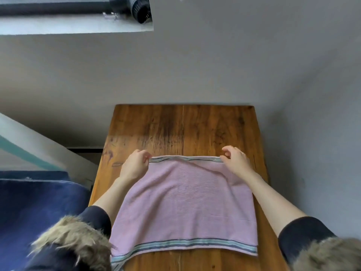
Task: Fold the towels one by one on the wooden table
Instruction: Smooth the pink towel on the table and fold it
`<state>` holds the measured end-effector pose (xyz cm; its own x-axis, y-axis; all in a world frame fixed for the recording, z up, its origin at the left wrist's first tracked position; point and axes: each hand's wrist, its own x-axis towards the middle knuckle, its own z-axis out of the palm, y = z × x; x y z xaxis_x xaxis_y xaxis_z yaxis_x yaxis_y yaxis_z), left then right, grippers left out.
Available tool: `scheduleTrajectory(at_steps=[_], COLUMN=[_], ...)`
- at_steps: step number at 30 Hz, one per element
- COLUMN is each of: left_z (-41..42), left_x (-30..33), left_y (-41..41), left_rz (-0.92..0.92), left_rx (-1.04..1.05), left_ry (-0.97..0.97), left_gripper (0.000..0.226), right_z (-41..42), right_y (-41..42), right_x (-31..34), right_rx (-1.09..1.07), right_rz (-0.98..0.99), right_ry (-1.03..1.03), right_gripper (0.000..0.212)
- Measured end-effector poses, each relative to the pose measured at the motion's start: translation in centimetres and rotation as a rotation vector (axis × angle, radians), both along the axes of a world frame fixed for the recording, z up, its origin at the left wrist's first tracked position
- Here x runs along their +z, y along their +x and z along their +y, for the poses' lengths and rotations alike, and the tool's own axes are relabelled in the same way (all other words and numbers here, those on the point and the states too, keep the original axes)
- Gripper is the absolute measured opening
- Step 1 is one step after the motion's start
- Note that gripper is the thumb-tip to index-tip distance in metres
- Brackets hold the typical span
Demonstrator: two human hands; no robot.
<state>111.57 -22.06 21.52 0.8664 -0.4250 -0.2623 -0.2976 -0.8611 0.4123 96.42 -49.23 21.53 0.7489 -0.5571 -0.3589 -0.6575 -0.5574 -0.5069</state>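
Note:
A pink towel [185, 198] with blue and grey striped borders lies spread on the wooden table [183, 126]. Its near striped border runs close to the table's front edge, and its far striped border lies across the table's middle. My left hand [134, 165] pinches the far left corner of the towel. My right hand [235, 159] pinches the far right corner, thumb and fingers curled at the striped hem. Both forearms reach along the towel's two sides.
A grey wall stands right behind the table's far edge. A dark blue cushioned surface [33, 202] lies to the left of the table. Fur-trimmed dark sleeves [70, 243] fill the lower corners. A window ledge with a black object [138, 10] is high on the left.

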Motion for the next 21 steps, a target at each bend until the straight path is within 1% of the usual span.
scheduleTrajectory(at_steps=[2, 6, 9, 13, 17, 21], left_z=[1.5, 5.9, 9.3, 12.6, 13.9, 14.2], left_x=[-1.7, -4.9, -6.7, -8.9, -10.2, -11.1], left_y=[-0.1, -1.3, -1.8, -1.8, -1.7, -1.6], left_rz=[0.042, 0.118, 0.158, 0.195, 0.196, 0.174], left_rx=[0.029, 0.081, 0.125, 0.144, 0.132, 0.125], left_ry=[0.03, 0.099, 0.155, 0.154, 0.119, 0.149], left_gripper=[0.024, 0.027, 0.027, 0.025, 0.021, 0.015], right_z=[0.6, 3.5, 7.6, 13.9, 19.5, 22.5], right_y=[0.3, 0.5, 0.9, 1.3, 1.9, 2.6], right_x=[-1.4, -4.3, -6.3, -8.2, -8.9, -9.5], right_rx=[0.045, 0.155, 0.222, 0.344, 0.324, 0.262], right_rz=[0.049, 0.079, 0.099, 0.158, 0.264, 0.361], right_ry=[0.032, 0.034, 0.055, 0.041, 0.037, 0.008], right_gripper=[0.04, 0.045, 0.048, 0.055, 0.062, 0.075])
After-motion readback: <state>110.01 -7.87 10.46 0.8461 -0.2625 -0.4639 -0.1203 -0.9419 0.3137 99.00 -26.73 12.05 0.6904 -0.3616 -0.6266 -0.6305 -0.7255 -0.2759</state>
